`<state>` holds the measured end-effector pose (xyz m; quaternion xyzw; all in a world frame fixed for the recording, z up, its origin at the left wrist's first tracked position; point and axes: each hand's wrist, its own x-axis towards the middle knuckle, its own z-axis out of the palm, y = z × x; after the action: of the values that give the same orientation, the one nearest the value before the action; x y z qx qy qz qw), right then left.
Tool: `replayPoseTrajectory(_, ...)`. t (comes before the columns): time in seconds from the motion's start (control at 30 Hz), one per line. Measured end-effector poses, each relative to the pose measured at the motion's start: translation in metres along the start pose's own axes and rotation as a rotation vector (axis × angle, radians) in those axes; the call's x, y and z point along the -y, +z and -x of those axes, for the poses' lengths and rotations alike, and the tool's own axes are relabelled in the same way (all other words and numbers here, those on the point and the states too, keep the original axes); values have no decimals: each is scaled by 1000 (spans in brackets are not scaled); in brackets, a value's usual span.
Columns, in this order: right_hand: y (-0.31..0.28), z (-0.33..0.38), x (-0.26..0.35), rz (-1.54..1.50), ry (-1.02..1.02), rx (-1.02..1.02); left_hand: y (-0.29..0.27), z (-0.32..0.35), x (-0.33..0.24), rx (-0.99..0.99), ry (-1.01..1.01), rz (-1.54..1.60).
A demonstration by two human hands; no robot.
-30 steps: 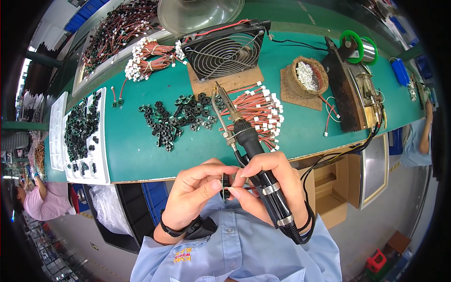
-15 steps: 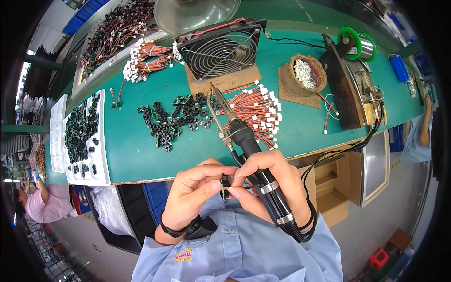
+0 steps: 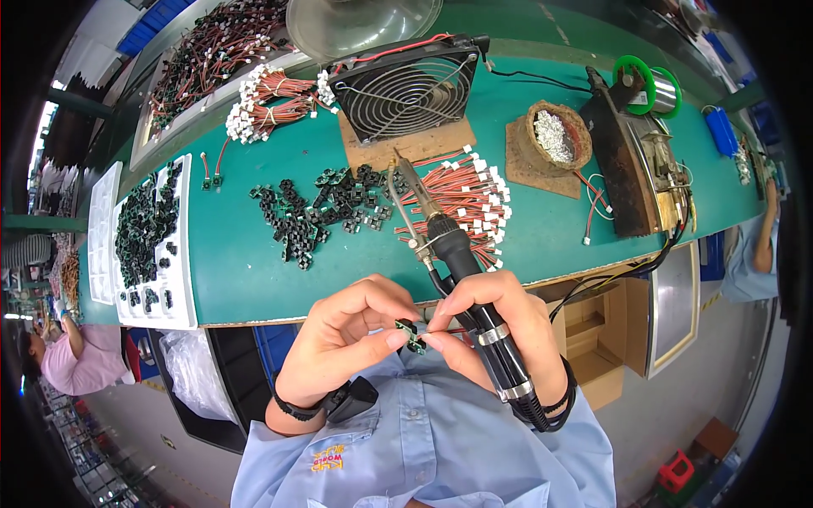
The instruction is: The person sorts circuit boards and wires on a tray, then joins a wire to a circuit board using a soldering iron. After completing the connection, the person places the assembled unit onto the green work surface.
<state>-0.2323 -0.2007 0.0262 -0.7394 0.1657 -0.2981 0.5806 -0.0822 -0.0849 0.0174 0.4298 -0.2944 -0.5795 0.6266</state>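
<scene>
Bare green surface [image 3: 246,271] lies open along the near edge, left of the soldering iron [image 3: 457,262]. Farther in, scattered black parts [image 3: 322,212], the red wire bundle [image 3: 466,199] and the fan [image 3: 411,89] block the way.

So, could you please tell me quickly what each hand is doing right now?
Left hand: closed, pinching a small green circuit board.
Right hand: closed, holding a soldering iron and pinching the same board.
</scene>
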Motion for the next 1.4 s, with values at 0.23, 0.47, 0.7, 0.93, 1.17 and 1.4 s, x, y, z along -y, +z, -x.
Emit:
replayPoseTrajectory(0.23,2,5,-3,61,-47,-82,10,-2,3,-83,28,13)
replayPoseTrajectory(0.47,2,5,-3,88,-77,-53,5,-1,6,-52,17,62)
replayPoseTrajectory(0.7,0,5,-3,69,-54,-13,2,0,8,-27,23,52)
replayPoseTrajectory(0.93,-3,5,-2,55,-77,8,5,-1,8,-35,6,70)
replayPoseTrajectory(1.17,-11,6,-3,228,-138,-55,8,-3,9,-104,2,85)
replayPoseTrajectory(1.4,-13,38,-21,348,-232,-555,-5,-10,21,-312,211,-200)
